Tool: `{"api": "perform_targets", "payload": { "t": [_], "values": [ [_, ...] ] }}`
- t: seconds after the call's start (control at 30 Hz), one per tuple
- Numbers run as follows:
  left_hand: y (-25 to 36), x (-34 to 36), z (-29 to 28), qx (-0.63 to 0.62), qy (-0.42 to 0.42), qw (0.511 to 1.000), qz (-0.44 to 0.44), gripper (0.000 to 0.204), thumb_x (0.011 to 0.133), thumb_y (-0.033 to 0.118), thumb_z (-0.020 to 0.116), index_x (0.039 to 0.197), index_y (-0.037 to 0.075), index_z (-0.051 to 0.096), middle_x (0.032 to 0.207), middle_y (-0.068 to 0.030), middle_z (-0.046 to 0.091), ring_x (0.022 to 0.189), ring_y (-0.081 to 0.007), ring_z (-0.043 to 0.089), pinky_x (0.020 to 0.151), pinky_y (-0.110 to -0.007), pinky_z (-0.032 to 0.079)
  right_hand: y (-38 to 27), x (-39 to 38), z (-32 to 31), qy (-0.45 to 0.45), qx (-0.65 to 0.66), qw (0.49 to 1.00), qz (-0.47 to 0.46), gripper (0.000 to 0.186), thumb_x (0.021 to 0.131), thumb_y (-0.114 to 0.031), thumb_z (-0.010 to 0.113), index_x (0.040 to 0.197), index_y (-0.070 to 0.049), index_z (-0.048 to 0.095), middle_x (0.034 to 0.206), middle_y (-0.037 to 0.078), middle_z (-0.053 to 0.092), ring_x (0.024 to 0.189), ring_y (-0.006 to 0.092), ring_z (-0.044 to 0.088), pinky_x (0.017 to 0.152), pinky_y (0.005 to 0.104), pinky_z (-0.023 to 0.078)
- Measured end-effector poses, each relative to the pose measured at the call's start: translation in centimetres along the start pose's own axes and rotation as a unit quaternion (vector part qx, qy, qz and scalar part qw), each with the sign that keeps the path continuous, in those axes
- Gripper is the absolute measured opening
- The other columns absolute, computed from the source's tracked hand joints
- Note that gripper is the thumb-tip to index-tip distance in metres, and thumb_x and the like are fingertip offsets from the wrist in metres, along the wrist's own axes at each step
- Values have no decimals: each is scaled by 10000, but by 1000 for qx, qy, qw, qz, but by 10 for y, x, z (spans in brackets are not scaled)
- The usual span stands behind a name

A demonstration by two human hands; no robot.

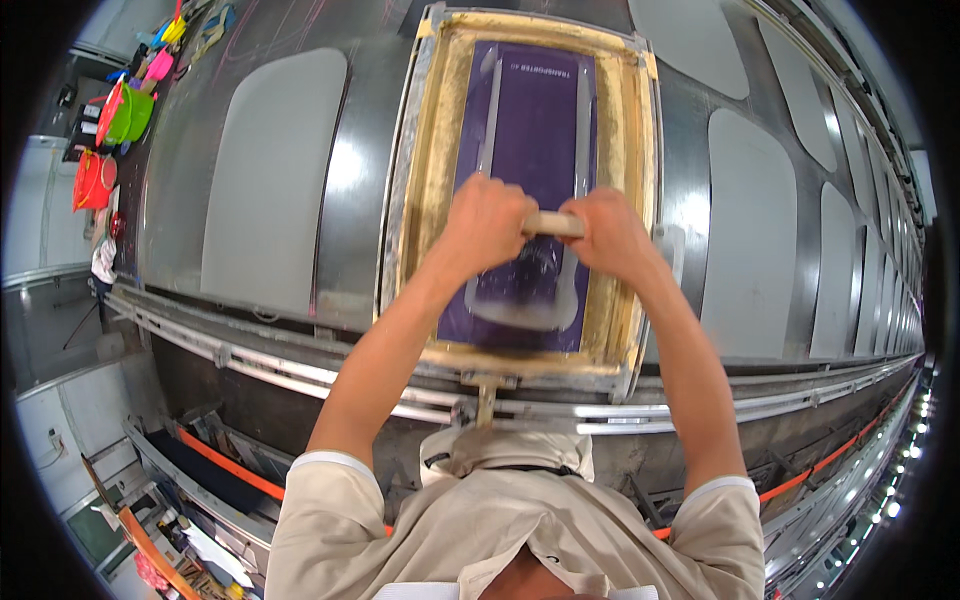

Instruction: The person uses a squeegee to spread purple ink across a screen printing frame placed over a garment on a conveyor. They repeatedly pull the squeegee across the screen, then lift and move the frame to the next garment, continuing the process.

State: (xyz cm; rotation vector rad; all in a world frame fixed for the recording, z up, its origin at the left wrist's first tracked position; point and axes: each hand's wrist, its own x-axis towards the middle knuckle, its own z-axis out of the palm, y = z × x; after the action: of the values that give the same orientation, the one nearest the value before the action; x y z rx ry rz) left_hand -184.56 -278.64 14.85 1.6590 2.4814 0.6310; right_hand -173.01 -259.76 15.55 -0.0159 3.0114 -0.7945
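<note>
Both my hands are closed around a pale wooden squeegee handle [553, 224], which lies crosswise over a screen-printing frame. My left hand [488, 222] grips its left end and my right hand [609, 231] its right end. Under them is the purple screen [530, 130], with a pale rounded outline and small lettering at its far end. Wet, glossy smears show on the purple near the handle. A worn yellow-edged frame [625, 200] surrounds the screen. The squeegee's blade is hidden by my hands and the handle.
Flat grey rounded panels lie on the long shiny metal table [350, 200], one grey panel [275, 180] at left and several at right. Metal rails [300, 375] run along the near edge. Green bucket [126, 115] and red bucket [94, 181] stand at far left.
</note>
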Motion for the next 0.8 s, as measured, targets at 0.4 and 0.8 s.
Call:
{"api": "perform_targets", "payload": {
  "t": [0.4,0.8],
  "values": [
    [76,-116,-3,18,-1,999,-31,349,579,133,821,916,129,729,951,-12,670,912,-216,603,794,-385,428,12,-91,-11,306,37,919,245,439,903,-364,715,1219,-62,675,1241,184,655,1163,349,597,1000,430,465],
    [68,-131,-4,76,-17,997,-22,192,683,167,749,868,155,701,908,12,627,970,-183,598,891,-357,402,118,-104,30,367,127,851,354,217,983,-257,620,987,-43,655,640,6,507,554,88,423,480,316,329]
  ]
}}
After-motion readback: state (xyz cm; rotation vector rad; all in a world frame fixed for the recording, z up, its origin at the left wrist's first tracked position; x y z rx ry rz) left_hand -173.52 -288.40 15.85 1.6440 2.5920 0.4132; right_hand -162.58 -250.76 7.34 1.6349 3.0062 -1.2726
